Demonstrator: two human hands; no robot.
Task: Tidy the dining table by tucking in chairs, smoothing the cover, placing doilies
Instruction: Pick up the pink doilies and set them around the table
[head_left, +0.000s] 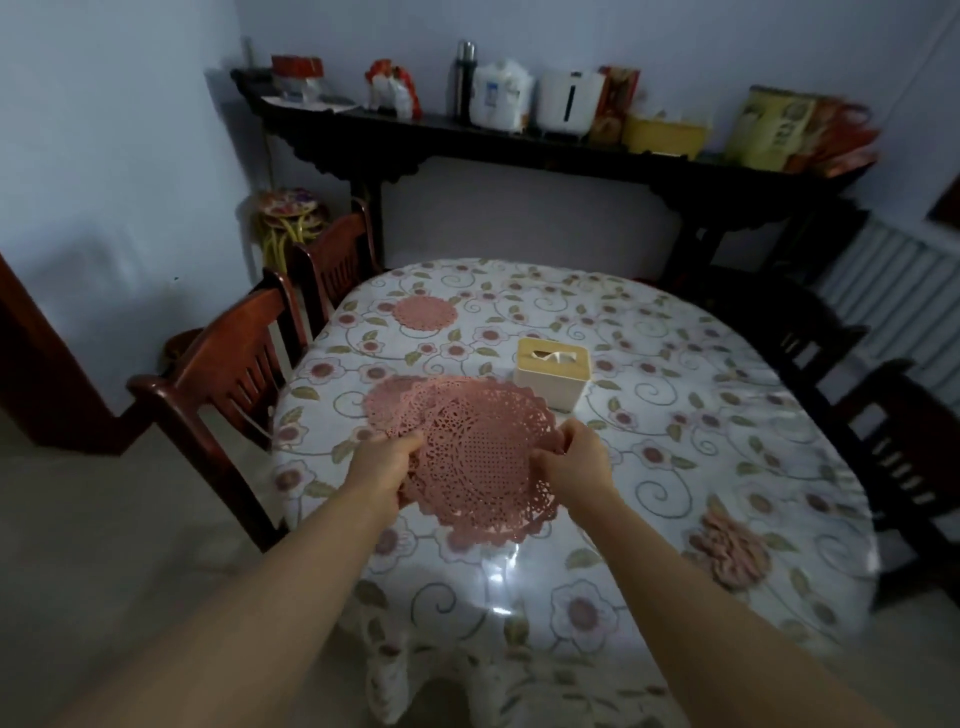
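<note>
A fanned stack of pink lace doilies (467, 447) is held just above the floral table cover (675, 426). My left hand (387, 462) grips the stack's left edge and my right hand (574, 460) pinches its right edge. One single pink doily (425, 313) lies flat at the table's far left. Two red-brown wooden chairs stand along the left side, the near chair (228, 364) and the far chair (335, 254), both close to the table edge. Dark chairs (904, 447) stand on the right.
A cream tissue box (553, 371) sits mid-table just beyond the stack. A pink flower print or ornament (727, 545) shows at the near right of the cover. A dark sideboard (519, 150) loaded with jars and boxes lines the back wall. A radiator (883, 291) is at the right.
</note>
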